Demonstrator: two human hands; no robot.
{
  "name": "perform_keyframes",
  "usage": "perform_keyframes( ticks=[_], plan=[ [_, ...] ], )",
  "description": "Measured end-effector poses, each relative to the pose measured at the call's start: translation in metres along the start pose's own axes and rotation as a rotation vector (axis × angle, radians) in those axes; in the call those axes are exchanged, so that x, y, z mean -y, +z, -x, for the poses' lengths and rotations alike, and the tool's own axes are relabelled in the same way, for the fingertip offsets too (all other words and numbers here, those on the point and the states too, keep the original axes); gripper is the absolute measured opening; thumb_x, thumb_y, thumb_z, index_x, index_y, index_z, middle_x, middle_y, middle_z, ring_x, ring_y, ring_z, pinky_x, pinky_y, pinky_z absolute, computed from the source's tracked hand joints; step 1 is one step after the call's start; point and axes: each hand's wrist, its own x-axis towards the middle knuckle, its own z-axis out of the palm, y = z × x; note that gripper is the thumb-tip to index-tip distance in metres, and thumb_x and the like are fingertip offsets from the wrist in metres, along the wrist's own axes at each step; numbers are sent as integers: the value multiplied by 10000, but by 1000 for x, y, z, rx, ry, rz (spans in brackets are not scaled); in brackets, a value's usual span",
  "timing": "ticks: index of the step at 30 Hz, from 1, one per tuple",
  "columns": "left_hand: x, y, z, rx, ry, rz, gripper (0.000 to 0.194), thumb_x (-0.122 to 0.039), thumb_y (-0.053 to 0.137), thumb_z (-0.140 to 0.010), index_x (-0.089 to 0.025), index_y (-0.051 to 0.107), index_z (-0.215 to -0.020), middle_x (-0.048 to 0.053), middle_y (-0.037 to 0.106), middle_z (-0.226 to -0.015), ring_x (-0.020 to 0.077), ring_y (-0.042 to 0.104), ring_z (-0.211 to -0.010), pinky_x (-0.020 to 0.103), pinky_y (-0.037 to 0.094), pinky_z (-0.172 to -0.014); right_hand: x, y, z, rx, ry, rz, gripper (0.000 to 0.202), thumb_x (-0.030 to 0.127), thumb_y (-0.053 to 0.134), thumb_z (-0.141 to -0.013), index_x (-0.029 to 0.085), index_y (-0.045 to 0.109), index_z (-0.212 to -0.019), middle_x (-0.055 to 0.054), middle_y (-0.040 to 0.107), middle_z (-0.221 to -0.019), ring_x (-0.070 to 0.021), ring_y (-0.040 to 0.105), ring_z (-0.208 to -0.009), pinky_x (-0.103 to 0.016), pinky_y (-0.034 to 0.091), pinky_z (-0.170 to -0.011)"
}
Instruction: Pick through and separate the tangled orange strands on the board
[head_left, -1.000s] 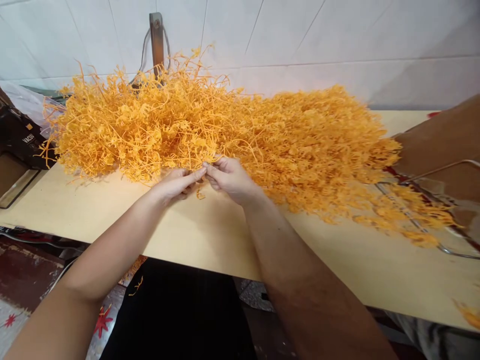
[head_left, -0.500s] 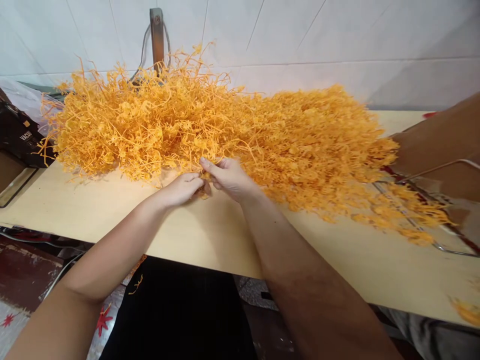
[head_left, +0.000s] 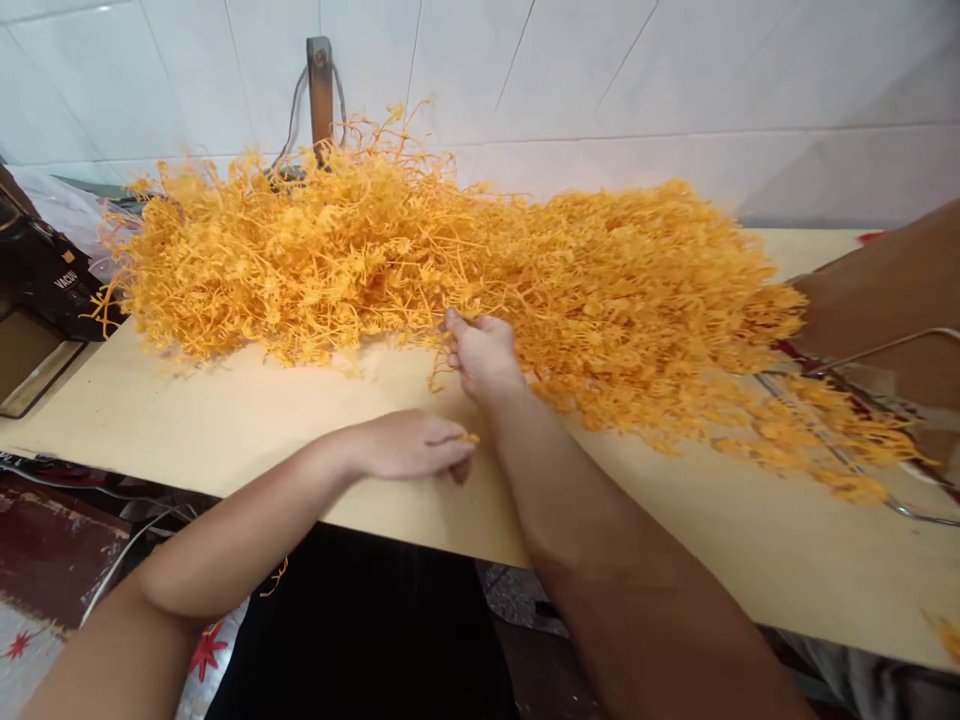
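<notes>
A long heap of orange, stringy plant-like sprigs [head_left: 300, 260] covers the back of the pale table [head_left: 247, 420]. At the heap's front edge, my right hand [head_left: 484, 355] is closed in a pinch on an orange sprig; a thin strand dangles below its fingers. Closer to the table's front edge is my left hand [head_left: 412, 445], palm down, its fingers pressed together. A small orange bit [head_left: 471, 438] pokes out at its fingertips. The rest of what the left hand holds is hidden.
A brown cardboard box [head_left: 892, 290] stands at the right, beside a metal wire frame [head_left: 915, 515] partly under orange strands. At the left are a black box [head_left: 60, 270] and clear plastic [head_left: 64, 215]. A metal bracket [head_left: 320, 95] rises against the tiled wall [head_left: 600, 80].
My hands have come apart. The left has moved toward me and slightly right with a small orange bit; the right has shifted a little right, still pinching at the heap's edge.
</notes>
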Motion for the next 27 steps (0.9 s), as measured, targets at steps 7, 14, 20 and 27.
perform_keyframes(
  ticks=[7,14,20,27],
  plan=[
    [12,-31,-6,-393,-246,489,192,-52,370,-619,-118,540,-680,-19,450,-494,26,252,-338,164,107,-347,22,-10,19,246,181,-261,252,267,650,-671,132,487,-534,105,197,-383,7,168,-343,-145,107,-340],
    [11,-42,2,-556,-183,732,279,-379,578,-701,-102,546,-718,-44,364,-579,-1,313,-395,122,170,-350,29,-17,20,205,218,-293,256,157,627,-596,150,387,-508,68,373,-437,13,201,-344,-151,89,-331],
    [18,-47,-9,-668,-188,762,392,-509,602,-676,-131,501,-700,-56,354,-545,-5,262,-367,129,112,-336,22,-19,22,285,191,-56,234,151,656,-585,145,429,-525,51,407,-478,-3,286,-383,-150,133,-349],
    [13,-40,-10,-672,-157,696,94,-185,447,-788,-130,506,-740,-45,399,-547,6,319,-373,133,150,-359,19,-17,17,158,138,-95,247,123,603,-637,149,412,-482,58,381,-440,0,231,-353,-166,156,-346]
  ],
)
